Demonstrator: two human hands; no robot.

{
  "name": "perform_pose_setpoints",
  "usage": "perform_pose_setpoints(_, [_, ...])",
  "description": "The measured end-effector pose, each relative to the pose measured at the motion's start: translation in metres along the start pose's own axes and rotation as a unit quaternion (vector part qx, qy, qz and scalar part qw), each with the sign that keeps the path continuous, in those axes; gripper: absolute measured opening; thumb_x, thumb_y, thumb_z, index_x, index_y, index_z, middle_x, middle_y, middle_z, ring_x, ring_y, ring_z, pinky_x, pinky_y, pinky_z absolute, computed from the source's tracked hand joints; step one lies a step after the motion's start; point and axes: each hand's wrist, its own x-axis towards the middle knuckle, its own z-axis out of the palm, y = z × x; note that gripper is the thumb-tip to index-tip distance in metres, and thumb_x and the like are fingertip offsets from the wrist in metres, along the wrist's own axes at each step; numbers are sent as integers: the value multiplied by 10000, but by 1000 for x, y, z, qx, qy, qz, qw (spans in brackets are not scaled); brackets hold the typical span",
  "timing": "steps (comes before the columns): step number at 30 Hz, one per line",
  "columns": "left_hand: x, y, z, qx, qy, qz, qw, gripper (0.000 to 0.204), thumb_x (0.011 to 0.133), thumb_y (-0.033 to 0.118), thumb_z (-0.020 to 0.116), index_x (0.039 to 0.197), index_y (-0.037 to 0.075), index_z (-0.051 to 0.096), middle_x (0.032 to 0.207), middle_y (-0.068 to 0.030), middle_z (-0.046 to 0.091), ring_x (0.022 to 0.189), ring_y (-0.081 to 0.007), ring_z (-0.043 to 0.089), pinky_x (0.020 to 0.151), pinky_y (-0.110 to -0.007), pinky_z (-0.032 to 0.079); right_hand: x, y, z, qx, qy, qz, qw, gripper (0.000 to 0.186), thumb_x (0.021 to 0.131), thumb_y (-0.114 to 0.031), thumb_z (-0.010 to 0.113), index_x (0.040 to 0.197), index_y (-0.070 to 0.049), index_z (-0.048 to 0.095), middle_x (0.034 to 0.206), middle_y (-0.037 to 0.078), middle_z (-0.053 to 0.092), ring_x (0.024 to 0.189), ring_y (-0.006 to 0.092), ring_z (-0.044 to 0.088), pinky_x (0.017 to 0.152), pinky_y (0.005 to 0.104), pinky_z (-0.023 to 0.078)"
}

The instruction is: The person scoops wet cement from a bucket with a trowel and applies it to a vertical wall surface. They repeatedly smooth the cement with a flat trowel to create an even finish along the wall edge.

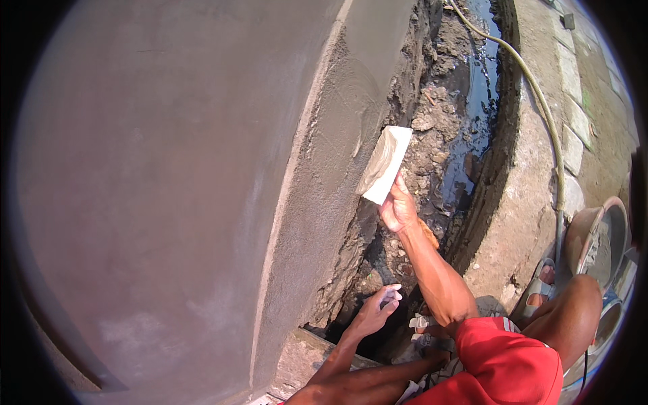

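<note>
My right hand (399,208) grips the lower end of a white rectangular plastering float (394,169). Wet grey mortar (379,158) is smeared along the float's left side. The float is beside the lower band of a plastered wall (331,145), where the fresh plaster looks rough and damp. Lower down, my left hand (379,307) hovers over the trench with fingers loosely curled, the thumb apart from them and the tips whitish. Nothing shows between its fingers.
A rubble-filled trench (432,121) with dark water (482,88) runs along the wall. A concrete ledge (513,236) borders it, with a hose (550,121) lying across. At lower right, a basin (586,233) of grey mortar stands near my knee and sandalled feet.
</note>
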Motion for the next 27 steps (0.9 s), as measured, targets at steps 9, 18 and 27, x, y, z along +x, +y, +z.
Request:
perform_pose_setpoints(9, [-4,-10,-2,-4,2,-10,1000,423,948,220,565,1282,-23,476,1085,-140,626,1027,-197,595,925,-339,455,17,30,42,-279,68,-123,950,721,885,49,470,1508,-67,124,1355,110,479,1072,174,580,826,315,533])
perform_pose_setpoints(18, [8,-29,6,-25,-34,22,999,399,926,193,586,1241,-33,491,1125,-143,609,1046,-210,579,921,-350,448,-57,77,112,-498,-50,-239,832,716,839,2,576,1483,-81,275,1291,205,497,1196,290,504,997,360,405])
perform_pose_setpoints(27, [9,-3,3,15,-26,-22,999,407,931,133,542,1306,-4,464,1108,-153,624,1047,-211,593,938,-344,448,-14,-1,49,-156,-37,-118,980,594,936,-132,582,1452,-78,292,1266,31,535,1047,133,577,857,315,516])
